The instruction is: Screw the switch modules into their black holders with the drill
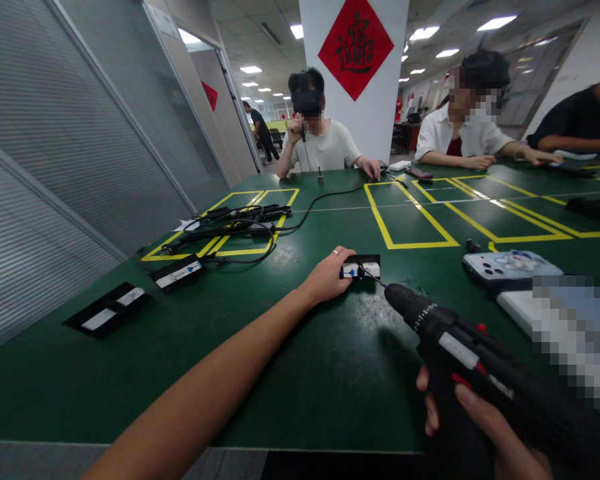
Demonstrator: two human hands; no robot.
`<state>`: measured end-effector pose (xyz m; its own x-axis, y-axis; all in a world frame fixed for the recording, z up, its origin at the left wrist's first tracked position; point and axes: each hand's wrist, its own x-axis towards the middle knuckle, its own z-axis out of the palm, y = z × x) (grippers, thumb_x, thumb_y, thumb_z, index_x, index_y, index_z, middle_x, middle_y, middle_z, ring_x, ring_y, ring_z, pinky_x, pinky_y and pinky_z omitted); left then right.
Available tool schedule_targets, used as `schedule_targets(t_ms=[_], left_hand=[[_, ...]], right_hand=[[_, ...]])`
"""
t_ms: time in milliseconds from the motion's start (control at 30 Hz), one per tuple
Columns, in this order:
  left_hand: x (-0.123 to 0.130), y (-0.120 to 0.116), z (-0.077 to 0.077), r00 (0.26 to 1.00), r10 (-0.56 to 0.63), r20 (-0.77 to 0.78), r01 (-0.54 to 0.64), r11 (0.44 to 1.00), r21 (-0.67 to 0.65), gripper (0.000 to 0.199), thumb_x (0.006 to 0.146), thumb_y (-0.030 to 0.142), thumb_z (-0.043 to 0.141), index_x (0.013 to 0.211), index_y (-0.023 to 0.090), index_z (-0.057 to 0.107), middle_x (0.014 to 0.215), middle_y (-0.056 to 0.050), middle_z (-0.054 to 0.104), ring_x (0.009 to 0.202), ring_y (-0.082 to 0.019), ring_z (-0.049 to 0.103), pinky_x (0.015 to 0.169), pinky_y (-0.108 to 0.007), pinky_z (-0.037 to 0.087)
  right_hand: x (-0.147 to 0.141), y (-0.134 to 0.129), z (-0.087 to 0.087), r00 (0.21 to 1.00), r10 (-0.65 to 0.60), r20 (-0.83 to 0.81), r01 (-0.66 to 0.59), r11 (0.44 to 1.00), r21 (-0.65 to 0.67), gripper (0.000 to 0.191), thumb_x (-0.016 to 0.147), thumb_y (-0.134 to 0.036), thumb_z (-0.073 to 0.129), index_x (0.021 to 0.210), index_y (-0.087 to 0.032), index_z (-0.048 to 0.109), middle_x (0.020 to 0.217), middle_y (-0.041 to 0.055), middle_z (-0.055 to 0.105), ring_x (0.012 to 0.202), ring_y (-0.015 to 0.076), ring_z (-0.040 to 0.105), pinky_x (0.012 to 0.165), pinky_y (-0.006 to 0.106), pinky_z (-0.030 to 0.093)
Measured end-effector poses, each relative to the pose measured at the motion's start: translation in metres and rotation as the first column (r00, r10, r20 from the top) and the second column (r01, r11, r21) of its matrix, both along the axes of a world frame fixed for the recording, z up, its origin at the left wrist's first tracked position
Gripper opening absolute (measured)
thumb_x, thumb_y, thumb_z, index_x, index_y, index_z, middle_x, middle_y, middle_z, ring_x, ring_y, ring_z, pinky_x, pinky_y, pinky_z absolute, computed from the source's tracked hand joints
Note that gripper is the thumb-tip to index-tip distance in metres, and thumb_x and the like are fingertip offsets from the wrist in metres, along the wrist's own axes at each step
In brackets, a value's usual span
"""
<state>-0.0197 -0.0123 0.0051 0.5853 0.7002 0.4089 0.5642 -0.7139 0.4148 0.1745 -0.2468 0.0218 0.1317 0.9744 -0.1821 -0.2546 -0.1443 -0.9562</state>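
Note:
At the middle of the green table, a small black block with white labels lies under my left hand, whose fingers are closed on its left end. A ring shows on one finger. My right hand is wrapped round the handle of a black power drill with red parts. The drill points up and to the left, and its long thin bit reaches the labelled block near its middle. Whether the tip sits in a screw is too small to tell.
Black tools with cables lie at the left, near two black pieces with white labels. On the right are a phone and a white object. Across the table sit several people; one faces me.

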Motion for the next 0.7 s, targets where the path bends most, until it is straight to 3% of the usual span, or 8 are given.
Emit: schedule_targets(t_ms=[700], left_hand=[[-0.0003, 0.0002, -0.0001, 1.000, -0.004, 0.010, 0.004, 1.000, -0.002, 0.046, 0.072, 0.011, 0.052, 0.117, 0.019, 0.046, 0.110, -0.007, 0.051, 0.099, -0.021, 0.053, 0.088, -0.037, 0.046]], right_hand=[[-0.0007, 0.0002, -0.0013, 1.000, 0.020, 0.017, -0.020, 1.000, 0.009, 0.025, 0.081, -0.043, 0.055, 0.086, -0.021, 0.065, 0.062, 0.0041, 0.066, 0.055, 0.0184, 0.061, 0.053, 0.026, 0.048]])
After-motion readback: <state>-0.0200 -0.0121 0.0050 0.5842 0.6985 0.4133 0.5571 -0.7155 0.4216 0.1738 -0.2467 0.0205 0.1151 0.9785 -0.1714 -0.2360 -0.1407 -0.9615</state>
